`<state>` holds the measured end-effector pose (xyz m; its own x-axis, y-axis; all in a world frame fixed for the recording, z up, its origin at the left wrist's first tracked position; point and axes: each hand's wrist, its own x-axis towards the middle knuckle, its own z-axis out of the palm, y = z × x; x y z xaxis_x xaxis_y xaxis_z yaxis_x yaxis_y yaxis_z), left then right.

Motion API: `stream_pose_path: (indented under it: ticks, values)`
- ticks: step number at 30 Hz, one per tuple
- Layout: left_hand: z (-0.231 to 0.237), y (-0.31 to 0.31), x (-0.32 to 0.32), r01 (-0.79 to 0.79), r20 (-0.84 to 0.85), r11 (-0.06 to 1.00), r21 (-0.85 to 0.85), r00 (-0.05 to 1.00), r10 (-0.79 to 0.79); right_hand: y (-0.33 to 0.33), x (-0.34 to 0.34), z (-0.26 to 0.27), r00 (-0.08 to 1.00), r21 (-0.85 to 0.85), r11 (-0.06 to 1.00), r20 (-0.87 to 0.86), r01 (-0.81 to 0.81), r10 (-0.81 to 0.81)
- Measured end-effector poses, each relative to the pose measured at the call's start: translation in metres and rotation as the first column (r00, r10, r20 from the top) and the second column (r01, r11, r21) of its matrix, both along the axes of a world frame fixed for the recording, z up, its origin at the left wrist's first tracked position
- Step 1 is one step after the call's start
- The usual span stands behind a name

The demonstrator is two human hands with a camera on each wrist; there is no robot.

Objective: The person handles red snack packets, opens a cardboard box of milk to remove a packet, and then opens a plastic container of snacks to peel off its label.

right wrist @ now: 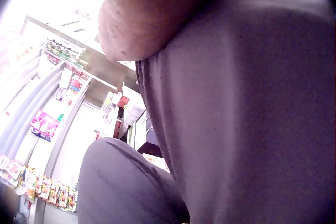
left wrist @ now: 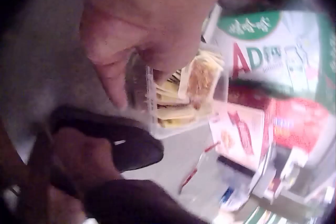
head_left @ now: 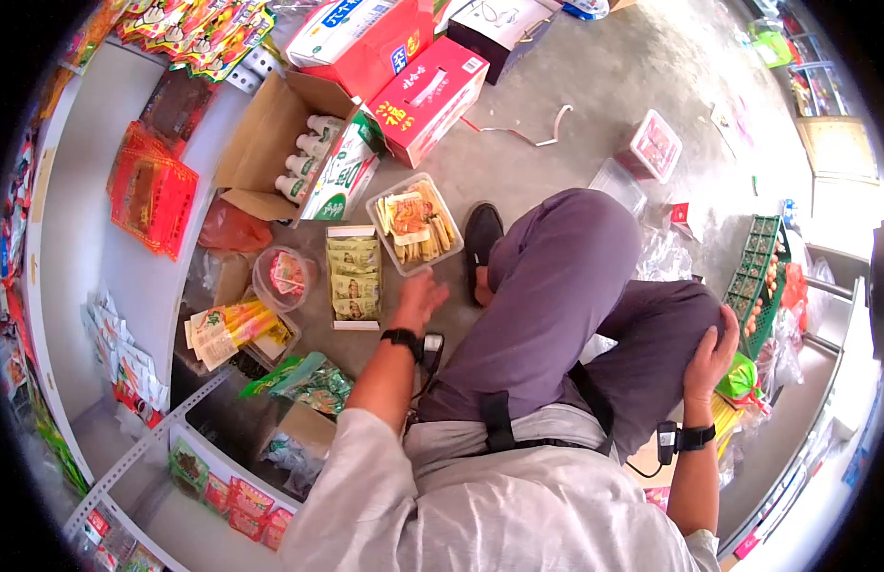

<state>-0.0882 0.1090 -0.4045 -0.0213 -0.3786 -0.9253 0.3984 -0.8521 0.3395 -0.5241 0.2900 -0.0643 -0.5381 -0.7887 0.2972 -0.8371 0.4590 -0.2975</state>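
My left hand (head_left: 421, 297) is just in front of a clear plastic tub (head_left: 372, 212) of flat snack packets (head_left: 413, 221). In the left wrist view that hand (left wrist: 149, 29) overlaps the near side of the tub, its fingers loosely bent and pointing down, with nothing seen in them. Left of the tub lies an open box (head_left: 354, 325) with rows of small yellowish-green packets (head_left: 354, 276). My right hand (head_left: 711, 357) rests on the right knee, fingers lying along the trouser cloth; the right wrist view shows part of this hand (right wrist: 157, 14) against the leg.
An open carton (head_left: 256, 143) of white bottles stands beyond the packet box, beside a red gift box (head_left: 428, 100). A round tub (head_left: 304, 296) and yellow packets (head_left: 234, 329) lie to the left. Shelving (head_left: 108, 200) borders the left; a green egg crate (head_left: 755, 276) stands right.
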Motion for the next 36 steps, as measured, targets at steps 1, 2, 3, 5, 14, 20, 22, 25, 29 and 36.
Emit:
stream_pose_path:
  ticks: [1,2,3,5,14,20,22,25,29,36]
  values:
    - [0.020,0.003,0.015,0.199,0.046,0.980,-0.022,0.979,-0.198,0.004,-0.006,-0.003,1.000,-0.003,1.000,0.011,0.012,-0.012]
    - [0.031,0.005,0.030,0.393,0.092,0.919,-0.025,0.916,-0.390,0.008,-0.007,-0.006,0.999,0.000,1.000,0.023,0.026,-0.026]
    - [0.034,0.005,0.047,0.569,0.359,0.811,-0.136,0.791,-0.495,0.007,-0.006,-0.004,0.999,0.006,1.000,0.028,0.023,-0.023]
    - [0.055,-0.004,0.076,0.837,0.895,0.539,-0.094,0.308,-0.322,0.004,-0.004,-0.003,0.999,0.002,1.000,0.045,0.019,-0.019]
    - [0.050,-0.027,0.115,0.805,0.856,0.407,0.431,-0.221,-0.467,-0.005,-0.003,-0.003,0.999,-0.015,1.000,0.043,0.012,-0.011]
    - [0.016,-0.003,0.111,0.644,0.841,0.635,0.427,-0.026,-0.540,0.002,-0.007,-0.003,0.999,-0.001,1.000,0.027,0.022,-0.022]
    - [0.005,0.007,0.116,0.585,0.843,0.691,0.425,0.022,-0.537,-0.001,-0.002,-0.003,0.996,-0.013,0.998,0.067,0.055,-0.054]
    - [-0.011,0.003,0.144,0.708,0.887,0.705,0.046,0.296,-0.355,-0.006,0.001,-0.003,0.972,-0.144,0.987,0.233,0.072,-0.037]
    - [0.042,-0.033,0.134,0.847,0.885,0.469,0.251,-0.005,-0.465,-0.022,0.002,0.020,0.999,-0.068,0.997,0.042,-0.023,0.025]
    - [0.220,-0.105,0.042,0.673,0.576,0.615,-0.412,0.715,-0.396,-0.075,-0.110,-0.043,0.368,0.103,0.950,0.905,0.293,-0.212]
